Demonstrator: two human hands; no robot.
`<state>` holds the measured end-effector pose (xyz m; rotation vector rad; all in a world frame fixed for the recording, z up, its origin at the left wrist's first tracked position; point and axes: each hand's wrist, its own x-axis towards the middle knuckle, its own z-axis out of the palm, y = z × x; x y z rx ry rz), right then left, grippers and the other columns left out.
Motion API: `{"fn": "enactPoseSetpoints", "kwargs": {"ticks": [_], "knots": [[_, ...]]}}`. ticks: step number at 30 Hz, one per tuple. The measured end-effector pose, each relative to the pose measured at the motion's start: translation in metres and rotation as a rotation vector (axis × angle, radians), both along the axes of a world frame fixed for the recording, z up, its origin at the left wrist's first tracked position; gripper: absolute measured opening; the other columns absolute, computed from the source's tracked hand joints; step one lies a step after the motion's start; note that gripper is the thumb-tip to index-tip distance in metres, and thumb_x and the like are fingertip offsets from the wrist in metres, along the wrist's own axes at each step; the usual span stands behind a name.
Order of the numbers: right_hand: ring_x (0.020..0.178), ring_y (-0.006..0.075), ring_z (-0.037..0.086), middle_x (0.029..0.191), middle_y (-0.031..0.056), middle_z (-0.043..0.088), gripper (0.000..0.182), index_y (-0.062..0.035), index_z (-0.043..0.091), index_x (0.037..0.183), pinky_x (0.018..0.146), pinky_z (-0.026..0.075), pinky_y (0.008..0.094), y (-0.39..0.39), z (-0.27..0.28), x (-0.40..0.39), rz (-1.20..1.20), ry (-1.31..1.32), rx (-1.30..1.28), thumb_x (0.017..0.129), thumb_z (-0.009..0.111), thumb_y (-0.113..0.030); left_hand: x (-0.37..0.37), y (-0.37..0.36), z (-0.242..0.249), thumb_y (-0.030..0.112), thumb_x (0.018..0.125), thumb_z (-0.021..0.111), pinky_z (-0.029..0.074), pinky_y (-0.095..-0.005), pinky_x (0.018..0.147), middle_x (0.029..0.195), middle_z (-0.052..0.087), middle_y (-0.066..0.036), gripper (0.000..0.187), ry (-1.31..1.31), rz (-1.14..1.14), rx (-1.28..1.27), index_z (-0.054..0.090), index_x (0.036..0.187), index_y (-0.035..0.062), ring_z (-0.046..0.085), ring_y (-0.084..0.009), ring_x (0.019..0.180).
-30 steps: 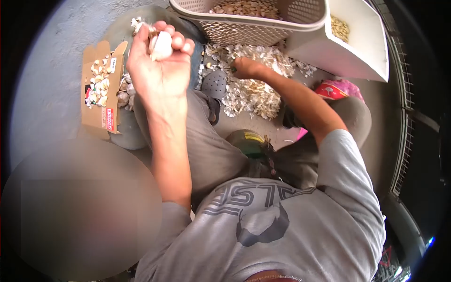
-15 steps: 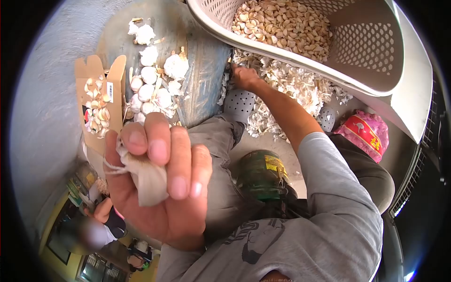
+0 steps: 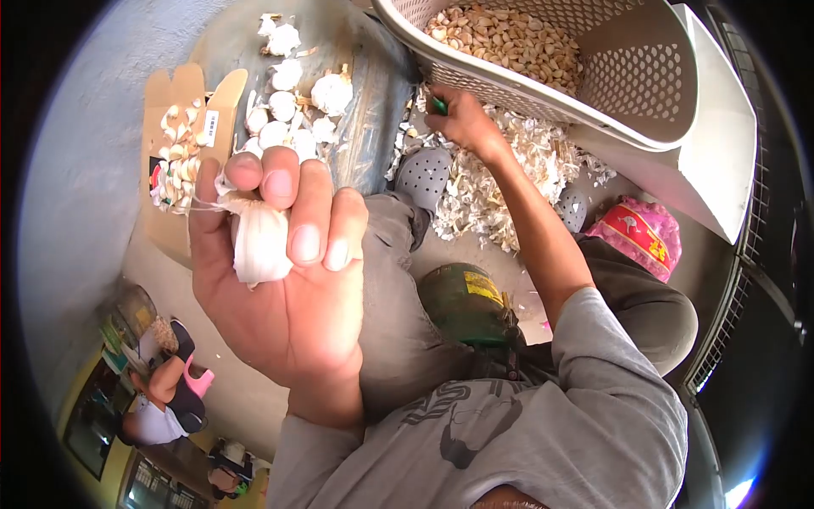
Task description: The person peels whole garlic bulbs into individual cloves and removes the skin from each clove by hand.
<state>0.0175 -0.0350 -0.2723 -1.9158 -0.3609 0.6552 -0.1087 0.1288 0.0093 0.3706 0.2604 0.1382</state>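
Close to the camera, my left hand (image 3: 288, 263) curls around a piece of a garlic bulb (image 3: 261, 244), white-skinned with stringy roots at its upper left. Farther off, my right hand (image 3: 468, 125) is closed on a small green thing (image 3: 439, 105), of which only a short part shows. Below that hand lie loose garlic skins (image 3: 500, 182) on the floor, and the grey shoe (image 3: 424, 176) is near it. Whole garlic bulbs (image 3: 331, 93) rest on a worn blue-grey surface (image 3: 377, 93) beyond my left hand.
A perforated basket (image 3: 640, 89) of garlic cloves (image 3: 509, 47) stands at the top right on a white box (image 3: 716, 161). Cloves fill an open cardboard box (image 3: 157, 229) at left. A green container (image 3: 462, 301) sits between my legs; a pink bag (image 3: 640, 237) lies right. Other people appear lower left.
My left hand has turned, showing more of its palm and the garlic piece. The right hand has rotated and lifted slightly, and the green thing in it now shows. The view has shifted slightly.
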Motion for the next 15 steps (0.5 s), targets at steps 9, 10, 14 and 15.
{"fn": "enactPoseSetpoints", "kwargs": {"ticks": [9,10,14,15], "knots": [[0.116,0.0407,0.065,0.122,0.0293,0.066,0.044,-0.0016,0.056,0.130,0.098,0.055,0.0474,0.038,-0.146,-0.015,0.315,-0.032,-0.575,0.091,0.064,-0.019,0.004,0.001,-0.003,0.030,0.111,0.033,0.043,-0.0385,0.061,0.094,0.052,-0.014,0.040,0.048,0.001,0.002,0.057,0.103,-0.0016,0.050,-0.0220,0.067],[0.116,0.0409,0.065,0.122,0.0296,0.066,0.045,-0.0013,0.054,0.132,0.098,0.055,0.0474,0.038,-0.145,-0.012,0.330,-0.085,-0.586,0.091,0.063,-0.017,0.006,0.001,-0.003,0.030,0.111,0.033,0.043,-0.0388,0.061,0.093,0.052,-0.014,0.040,0.064,0.004,0.007,0.057,0.103,-0.0017,0.050,-0.0222,0.067],[0.115,0.0428,0.065,0.122,0.0313,0.065,0.050,-0.0016,0.046,0.141,0.098,0.054,0.0487,0.037,-0.152,-0.010,0.428,-0.077,-0.577,0.092,0.056,-0.009,0.007,0.005,-0.008,0.030,0.109,0.041,0.046,-0.0402,0.062,0.097,0.051,-0.014,0.033,0.076,-0.039,-0.002,0.055,0.106,-0.0007,0.051,-0.0223,0.068],[0.116,0.0432,0.065,0.123,0.0314,0.064,0.051,-0.0017,0.045,0.142,0.099,0.053,0.0489,0.035,-0.141,-0.001,0.424,0.035,-0.542,0.092,0.055,-0.010,0.006,0.006,-0.009,0.029,0.107,0.047,0.046,-0.0403,0.062,0.099,0.051,-0.014,0.030,0.057,-0.047,0.013,0.054,0.107,-0.0003,0.051,-0.0223,0.068]]}}
